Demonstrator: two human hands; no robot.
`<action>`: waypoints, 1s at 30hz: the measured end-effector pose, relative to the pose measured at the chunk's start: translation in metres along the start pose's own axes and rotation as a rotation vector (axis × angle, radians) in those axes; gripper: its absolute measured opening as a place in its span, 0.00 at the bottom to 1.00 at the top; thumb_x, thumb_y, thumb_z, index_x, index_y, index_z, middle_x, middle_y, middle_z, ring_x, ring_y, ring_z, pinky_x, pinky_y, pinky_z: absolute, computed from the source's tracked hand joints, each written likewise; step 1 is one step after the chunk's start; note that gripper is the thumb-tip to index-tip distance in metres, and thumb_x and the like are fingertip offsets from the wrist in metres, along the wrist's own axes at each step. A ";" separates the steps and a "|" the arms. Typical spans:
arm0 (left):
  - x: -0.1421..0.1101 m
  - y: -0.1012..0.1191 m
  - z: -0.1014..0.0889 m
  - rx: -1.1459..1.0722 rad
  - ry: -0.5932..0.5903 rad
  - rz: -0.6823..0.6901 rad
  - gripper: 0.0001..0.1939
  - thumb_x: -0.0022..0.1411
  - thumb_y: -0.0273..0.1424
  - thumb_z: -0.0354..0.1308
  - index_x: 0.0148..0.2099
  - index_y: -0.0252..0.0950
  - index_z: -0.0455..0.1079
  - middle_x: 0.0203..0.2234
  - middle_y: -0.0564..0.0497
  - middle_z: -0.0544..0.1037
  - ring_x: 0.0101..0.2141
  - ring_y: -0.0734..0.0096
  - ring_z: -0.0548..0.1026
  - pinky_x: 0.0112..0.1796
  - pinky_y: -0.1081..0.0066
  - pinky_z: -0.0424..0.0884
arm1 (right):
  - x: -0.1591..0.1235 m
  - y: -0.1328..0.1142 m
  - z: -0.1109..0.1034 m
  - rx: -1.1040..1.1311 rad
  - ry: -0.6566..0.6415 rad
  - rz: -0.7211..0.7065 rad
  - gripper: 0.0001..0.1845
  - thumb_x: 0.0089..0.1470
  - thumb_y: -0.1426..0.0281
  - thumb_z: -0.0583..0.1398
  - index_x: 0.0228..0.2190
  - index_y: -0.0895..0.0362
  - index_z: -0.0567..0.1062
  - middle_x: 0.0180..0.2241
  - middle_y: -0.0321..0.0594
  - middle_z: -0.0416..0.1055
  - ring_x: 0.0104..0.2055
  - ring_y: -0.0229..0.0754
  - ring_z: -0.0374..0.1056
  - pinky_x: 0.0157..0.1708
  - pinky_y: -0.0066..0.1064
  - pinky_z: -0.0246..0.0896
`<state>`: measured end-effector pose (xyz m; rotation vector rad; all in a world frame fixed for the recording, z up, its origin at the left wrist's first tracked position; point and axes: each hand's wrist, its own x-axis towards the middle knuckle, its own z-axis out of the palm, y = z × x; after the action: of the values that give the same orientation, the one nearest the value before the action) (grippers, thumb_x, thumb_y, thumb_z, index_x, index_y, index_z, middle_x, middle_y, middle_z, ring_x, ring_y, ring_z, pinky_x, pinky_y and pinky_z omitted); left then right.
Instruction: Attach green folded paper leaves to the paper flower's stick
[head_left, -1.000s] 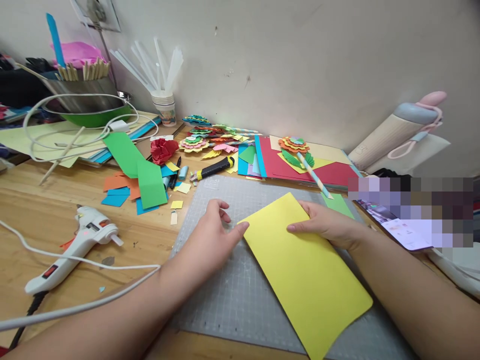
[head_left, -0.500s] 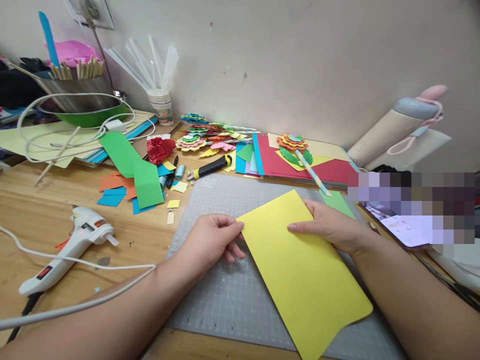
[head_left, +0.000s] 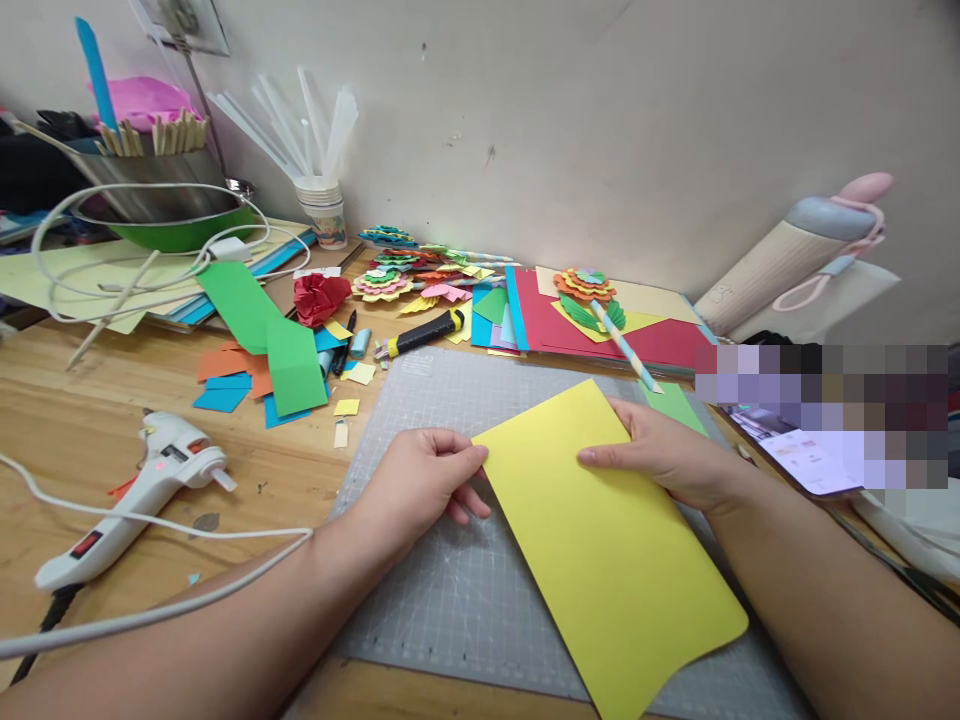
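Observation:
A sheet of yellow paper (head_left: 600,550) is held tilted above the grey cutting mat (head_left: 442,610). Its lower end has a curved, cut-out edge and one rounded corner. My left hand (head_left: 431,475) pinches the upper left corner between thumb and forefinger, the other fingers curled loosely. On the far side, my right hand (head_left: 660,450) grips the upper right edge, its thumb flat on top and its fingers hidden beneath. Beyond the sheet, a paper flower (head_left: 585,284) with a striped stem lies on red paper (head_left: 547,325).
A glue gun (head_left: 142,500) with its cords lies at left. Behind it are green paper strips (head_left: 296,365), a red crumpled paper flower (head_left: 321,298), a black-and-yellow utility knife (head_left: 424,333) and a cup of straws (head_left: 324,212). A phone (head_left: 810,455) rests at right.
Almost nothing differs. Both hands keep the same hold on the yellow paper, which has shifted very slightly to the right at its lower end.

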<state>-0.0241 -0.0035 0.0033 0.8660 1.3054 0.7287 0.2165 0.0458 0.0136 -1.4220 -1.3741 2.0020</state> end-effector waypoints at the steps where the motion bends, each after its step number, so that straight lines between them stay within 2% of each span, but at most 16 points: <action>1: 0.000 0.000 0.000 -0.002 0.002 -0.002 0.08 0.56 0.31 0.56 0.27 0.32 0.66 0.17 0.55 0.73 0.16 0.77 0.73 0.15 0.81 0.63 | 0.000 0.000 0.000 -0.005 0.003 -0.001 0.33 0.44 0.68 0.67 0.51 0.54 0.63 0.44 0.47 0.73 0.38 0.51 0.74 0.34 0.39 0.72; 30: -0.001 0.000 0.000 0.007 0.006 -0.003 0.10 0.57 0.34 0.55 0.29 0.31 0.67 0.23 0.51 0.75 0.16 0.79 0.72 0.15 0.80 0.64 | -0.001 -0.001 0.000 -0.030 0.004 0.003 0.35 0.43 0.65 0.66 0.52 0.54 0.62 0.45 0.47 0.73 0.39 0.51 0.73 0.35 0.39 0.71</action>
<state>-0.0244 -0.0042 0.0041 0.8683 1.3153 0.7250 0.2169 0.0456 0.0155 -1.4411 -1.4072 1.9873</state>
